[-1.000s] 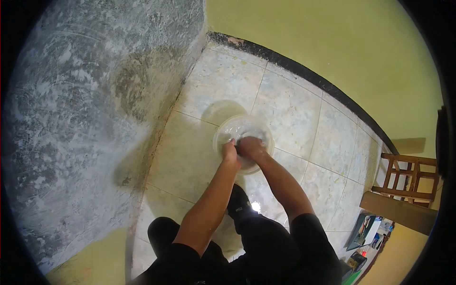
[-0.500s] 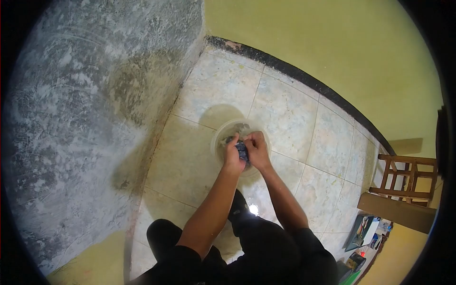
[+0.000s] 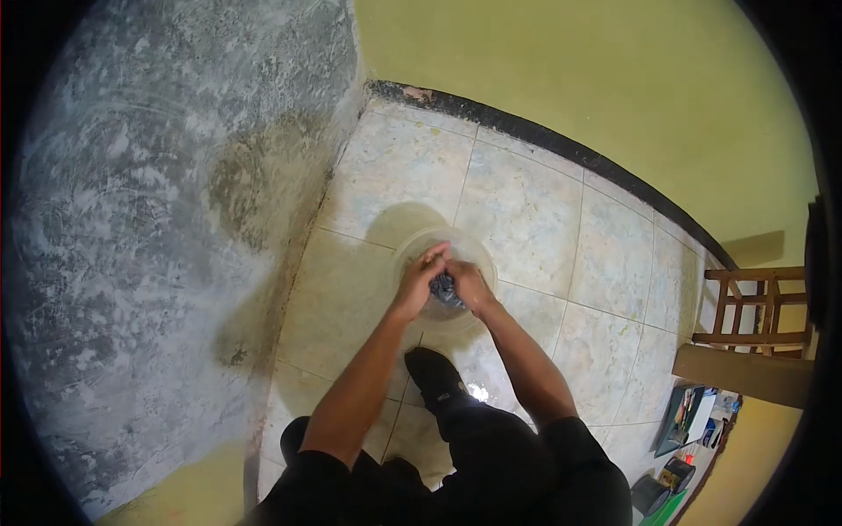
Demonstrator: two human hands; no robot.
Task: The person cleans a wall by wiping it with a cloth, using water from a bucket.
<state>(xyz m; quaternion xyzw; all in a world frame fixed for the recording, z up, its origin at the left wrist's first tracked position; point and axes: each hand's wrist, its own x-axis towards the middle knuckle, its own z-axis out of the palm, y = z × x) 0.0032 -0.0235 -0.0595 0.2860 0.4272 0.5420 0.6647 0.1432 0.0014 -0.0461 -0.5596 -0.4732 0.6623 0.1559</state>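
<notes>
A round, pale see-through tub [image 3: 405, 249] stands on the tiled floor between the grey wall and my feet. Over it, my two hands are close together. A dark blue-grey crumpled cloth [image 3: 445, 291] hangs between them, its upper part covered by my fingers. My left hand [image 3: 418, 282] is closed around the cloth's left side. From the right, my right hand [image 3: 468, 282] grips it with curled fingers. What lies inside the tub is mostly hidden by my hands.
A rough grey wall [image 3: 158, 219] rises on the left, and a green-yellow wall [image 3: 596, 79] runs along the back. My dark shoe [image 3: 431, 375] is near the tub. At right are a wooden rack [image 3: 759, 307], a brown board [image 3: 741, 373] and several small items.
My hands have shifted slightly left and drawn together at the fingertips, with the cloth lower between them. The view has tilted a little, showing more of my shoe.
</notes>
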